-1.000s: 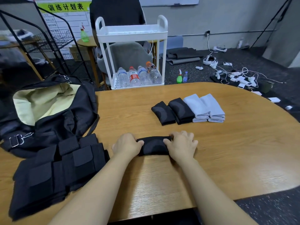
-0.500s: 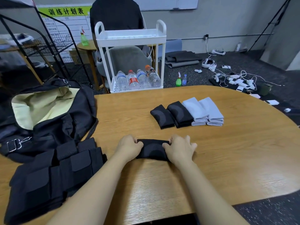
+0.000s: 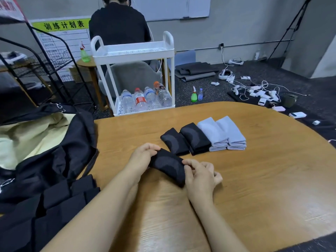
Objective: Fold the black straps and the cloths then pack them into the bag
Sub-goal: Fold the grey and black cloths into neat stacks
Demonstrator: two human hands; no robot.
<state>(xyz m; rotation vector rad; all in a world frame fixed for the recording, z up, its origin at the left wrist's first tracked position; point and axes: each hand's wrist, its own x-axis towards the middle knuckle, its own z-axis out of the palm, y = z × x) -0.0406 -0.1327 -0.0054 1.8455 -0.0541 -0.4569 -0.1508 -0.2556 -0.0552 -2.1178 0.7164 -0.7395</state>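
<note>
While both hands work at the middle of the wooden table (image 3: pixel 254 179), a folded black cloth (image 3: pixel 168 167) lies slanted between them, its far end toward the left hand and its near end toward the right.

Left hand (image 3: pixel 143 154): fingers curled over the far end of the cloth, thumb side against it; grasping that end. Right hand (image 3: pixel 201 176): thumb and forefinger pinch the near end, remaining fingers loosely bent beside it. Whether the cloth is lifted clear of the table or resting on it cannot be told.

Beyond the hands, a row of 4 folded pieces sits on the table, edges touching: 2 black folded cloths (image 3: pixel 187 140), then 2 grey folded cloths (image 3: pixel 222 133) to their right. The held cloth's far end is just beside the nearest black one.

At the table's left edge, the black bag (image 3: pixel 60 157) lies open, pale yellow lining (image 3: pixel 31 140) exposed. In front of it, near the left forearm, the black straps (image 3: pixel 45 211) lie in a stacked heap, partly overlapping the bag's lower side.

Behind the table: white cart (image 3: pixel 132 51) with 4 bottles (image 3: pixel 145 99) on its lower shelf, a person in a black top (image 3: pixel 118 24) seated with back turned, chargers and cables (image 3: pixel 254 88) on the floor at right.
</note>
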